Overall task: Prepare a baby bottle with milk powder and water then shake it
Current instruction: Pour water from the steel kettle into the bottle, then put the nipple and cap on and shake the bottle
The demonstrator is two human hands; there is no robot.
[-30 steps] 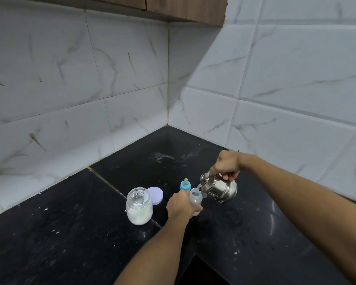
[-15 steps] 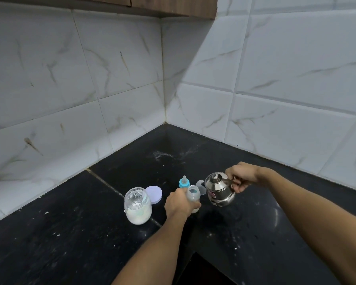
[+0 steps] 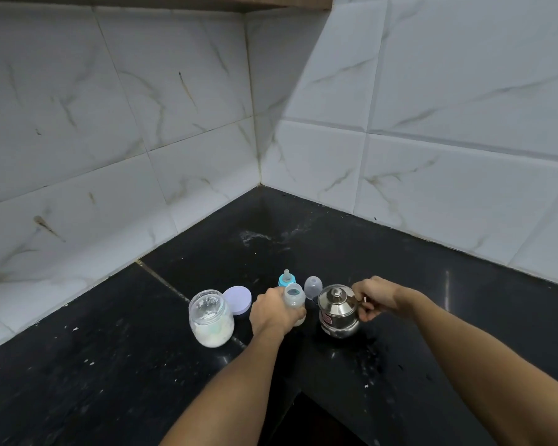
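Just below the frame's centre, the small clear plastic baby bottle point(image 3: 294, 299) is standing open on the black stone counter point(image 3: 110, 365), with the left hand point(image 3: 273, 312) wrapping round its lower half. Beside it, the right hand point(image 3: 372, 297) is gripping the handle of the upright lidded steel water pot point(image 3: 338, 312). I'd judge the pouring step is ending and the blue-ringed teat point(image 3: 286, 280) goes on next. The fingers are hiding the fill level.

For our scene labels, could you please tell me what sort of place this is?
Probably a home kitchen corner: black stone counter, marble-look wall tiles, and a steel kettle and a jar of white powder.
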